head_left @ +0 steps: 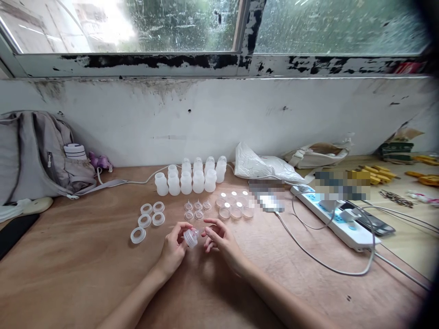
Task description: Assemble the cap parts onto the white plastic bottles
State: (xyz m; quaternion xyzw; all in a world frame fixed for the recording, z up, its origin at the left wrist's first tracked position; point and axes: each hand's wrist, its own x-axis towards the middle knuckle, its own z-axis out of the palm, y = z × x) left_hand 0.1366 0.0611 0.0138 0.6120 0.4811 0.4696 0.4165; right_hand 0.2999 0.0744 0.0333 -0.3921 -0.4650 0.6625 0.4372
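Forearms (146, 288) lead to a translucent, ridged ring (190, 238), seemingly nipple-tipped.

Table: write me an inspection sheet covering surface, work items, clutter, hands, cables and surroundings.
Surface: brown wooden table, small dark marks at lower right.
Job's things: bottles upright at back; five rings left; five teats centre; clear lids to their right.
Clutter: backpack left, plastic bag behind, power strip right.
Hands: left hand holds a clear part; right hand near its tip, contact unclear.
Cables: white cord loops over table's right side.
Surroundings: stained wall; peeling window frame.
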